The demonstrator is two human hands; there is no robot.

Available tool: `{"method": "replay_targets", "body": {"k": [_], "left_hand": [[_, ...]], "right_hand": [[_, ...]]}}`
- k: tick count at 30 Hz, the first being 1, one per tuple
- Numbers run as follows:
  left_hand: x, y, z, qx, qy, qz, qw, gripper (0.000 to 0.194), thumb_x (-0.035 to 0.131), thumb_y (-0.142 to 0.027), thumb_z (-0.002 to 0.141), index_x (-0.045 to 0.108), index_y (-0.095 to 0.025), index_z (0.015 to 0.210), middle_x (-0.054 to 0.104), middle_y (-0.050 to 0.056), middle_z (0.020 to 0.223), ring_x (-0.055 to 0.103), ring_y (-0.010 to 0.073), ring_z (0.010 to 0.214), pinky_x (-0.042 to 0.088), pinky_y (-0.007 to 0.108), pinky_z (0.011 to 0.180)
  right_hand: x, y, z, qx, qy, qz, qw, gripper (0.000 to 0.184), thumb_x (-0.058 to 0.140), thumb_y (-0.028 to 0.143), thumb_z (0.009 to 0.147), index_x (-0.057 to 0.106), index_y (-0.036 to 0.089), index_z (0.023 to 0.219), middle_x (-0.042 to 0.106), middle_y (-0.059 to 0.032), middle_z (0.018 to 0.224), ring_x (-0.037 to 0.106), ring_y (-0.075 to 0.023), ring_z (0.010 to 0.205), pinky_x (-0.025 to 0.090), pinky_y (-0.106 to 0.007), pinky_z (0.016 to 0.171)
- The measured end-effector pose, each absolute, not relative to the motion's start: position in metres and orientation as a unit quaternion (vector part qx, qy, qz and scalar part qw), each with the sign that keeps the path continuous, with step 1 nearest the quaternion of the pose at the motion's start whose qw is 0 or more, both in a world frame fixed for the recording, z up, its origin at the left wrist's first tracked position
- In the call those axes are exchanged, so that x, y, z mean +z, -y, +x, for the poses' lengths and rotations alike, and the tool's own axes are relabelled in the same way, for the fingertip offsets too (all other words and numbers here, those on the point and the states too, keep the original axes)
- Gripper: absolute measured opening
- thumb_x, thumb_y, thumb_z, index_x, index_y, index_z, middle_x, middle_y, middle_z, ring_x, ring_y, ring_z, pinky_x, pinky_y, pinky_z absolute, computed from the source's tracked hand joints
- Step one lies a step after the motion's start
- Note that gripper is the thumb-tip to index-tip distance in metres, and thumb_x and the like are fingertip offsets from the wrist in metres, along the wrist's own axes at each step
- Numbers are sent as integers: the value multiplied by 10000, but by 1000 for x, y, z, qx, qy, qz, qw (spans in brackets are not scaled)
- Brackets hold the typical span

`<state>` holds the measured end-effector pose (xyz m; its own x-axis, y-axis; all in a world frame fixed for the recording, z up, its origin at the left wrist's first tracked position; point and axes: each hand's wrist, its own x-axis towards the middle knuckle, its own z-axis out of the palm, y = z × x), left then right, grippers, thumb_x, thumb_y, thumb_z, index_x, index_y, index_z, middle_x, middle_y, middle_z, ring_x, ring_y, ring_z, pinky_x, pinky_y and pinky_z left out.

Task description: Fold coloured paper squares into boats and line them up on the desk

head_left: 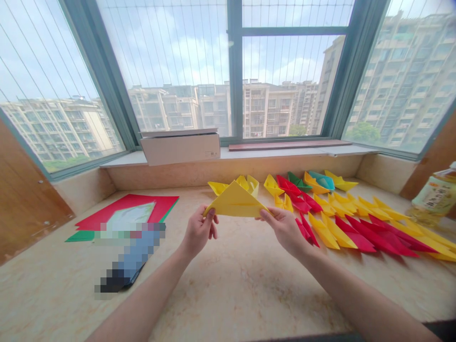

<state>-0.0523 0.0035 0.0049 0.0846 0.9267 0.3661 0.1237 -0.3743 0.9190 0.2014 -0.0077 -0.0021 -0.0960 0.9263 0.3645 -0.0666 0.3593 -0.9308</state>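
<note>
I hold a folded yellow paper triangle (235, 202) up above the marble ledge (228, 280). My left hand (199, 232) pinches its left corner, fingers closed. On the other side my right hand (285, 228) grips the right corner, fingers closed too. Behind and right of the triangle lie several folded paper boats (302, 187) in yellow, red, green and blue. Closer to my right hand, rows of flat folded red and yellow pieces (359, 228) spread toward the right edge.
A stack of red and green paper sheets (128, 209) lies at the left, with a blurred-out object on it. A white cardboard box (181, 146) sits on the windowsill. A bottle (436, 194) stands at the far right. Wooden panels flank the bay window.
</note>
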Motion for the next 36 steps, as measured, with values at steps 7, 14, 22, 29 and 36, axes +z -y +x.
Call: {"method": "replay_targets", "body": {"k": [7, 14, 22, 29, 36], "left_hand": [[3, -9, -60, 442, -463, 742, 202, 374, 452, -516, 959, 573, -181, 847, 614, 14, 730, 566, 133, 550, 397, 235, 487], [3, -7, -61, 367, -458, 797, 138, 454, 604, -455, 900, 519, -184, 1253, 678, 27, 824, 597, 191, 641, 428, 278, 621], [-2, -7, -61, 358, -459, 794, 176, 248, 480, -422, 970, 517, -217, 1104, 713, 68, 907, 671, 235, 781, 426, 281, 667], [-4, -13, -65, 394, -482, 772, 131, 161, 413, -191, 921, 546, -227, 1005, 674, 51, 819, 639, 236, 740, 391, 289, 651], [-2, -6, -57, 388, -475, 773, 163, 195, 404, -127, 836, 480, -233, 690, 570, -3, 614, 537, 185, 575, 349, 275, 589]], "right_hand": [[-4, 0, 211, 480, 571, -372, 553, 431, 681, 584, 844, 794, 177, 928, 735, -67, 827, 601, -177, 733, 466, -299, 674], [-2, 0, 209, 397, 544, -422, 607, 461, 708, 571, 814, 772, 163, 1018, 613, -1, 640, 497, -147, 601, 399, -283, 583], [-8, -3, 208, 325, 571, -456, 601, 508, 711, 555, 811, 734, 164, 1134, 739, -85, 906, 639, -221, 728, 527, -362, 673], [-16, -1, 204, 215, 668, -433, 566, 496, 693, 444, 861, 658, 223, 1304, 718, -86, 1108, 649, -253, 855, 549, -417, 805], [-16, -2, 208, 191, 650, -401, 617, 329, 624, 358, 911, 725, 245, 1203, 665, -77, 1071, 607, -254, 1032, 497, -404, 928]]}}
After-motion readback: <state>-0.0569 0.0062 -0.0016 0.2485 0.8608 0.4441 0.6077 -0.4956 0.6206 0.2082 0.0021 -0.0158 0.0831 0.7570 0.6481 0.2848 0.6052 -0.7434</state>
